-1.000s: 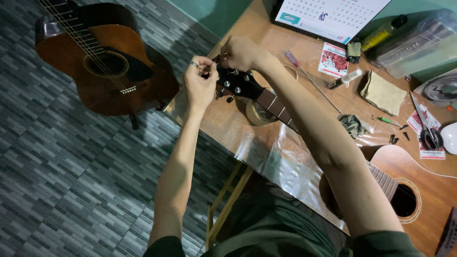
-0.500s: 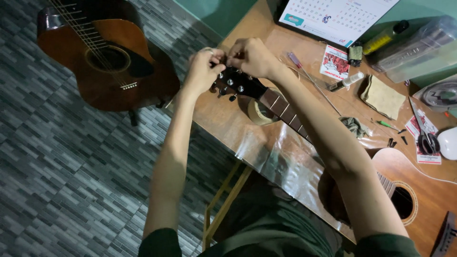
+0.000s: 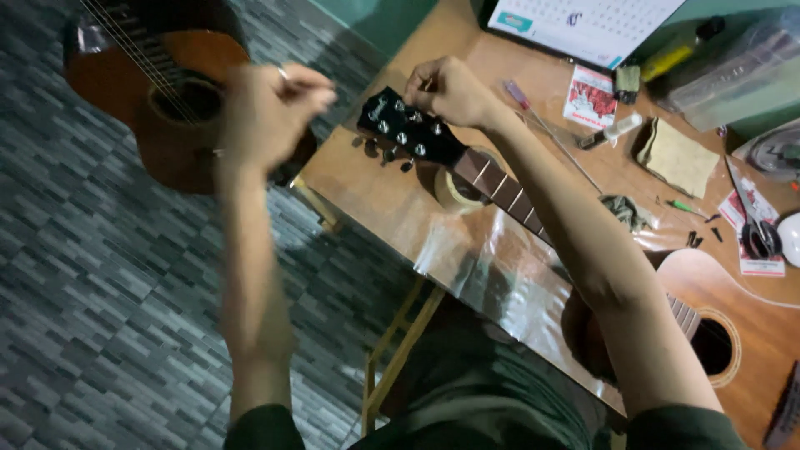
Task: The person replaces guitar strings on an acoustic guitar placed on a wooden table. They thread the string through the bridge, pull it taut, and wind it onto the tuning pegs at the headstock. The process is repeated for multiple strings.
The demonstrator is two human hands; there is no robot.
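Observation:
A guitar lies across the wooden table (image 3: 392, 208), its black headstock (image 3: 408, 129) near the table's left corner and its brown body (image 3: 733, 333) at the lower right. My right hand (image 3: 450, 87) is closed on a tuning peg at the headstock's far edge. My left hand (image 3: 267, 108) is blurred and raised left of the headstock, apart from it. Its fingers are pinched together, and I can see nothing between them. A ring shows on one finger.
A second guitar (image 3: 167, 100) lies on the tiled floor to the left. A tape roll (image 3: 454, 187) sits under the neck. On the table are a long thin tool (image 3: 542, 125), a red packet (image 3: 590, 96), a cloth (image 3: 679, 154), cutters (image 3: 754, 225), a calendar (image 3: 583, 25) and a plastic box (image 3: 733, 67).
My left hand has pulled away from the headstock, up and to the left. My right hand stays at the headstock's far edge.

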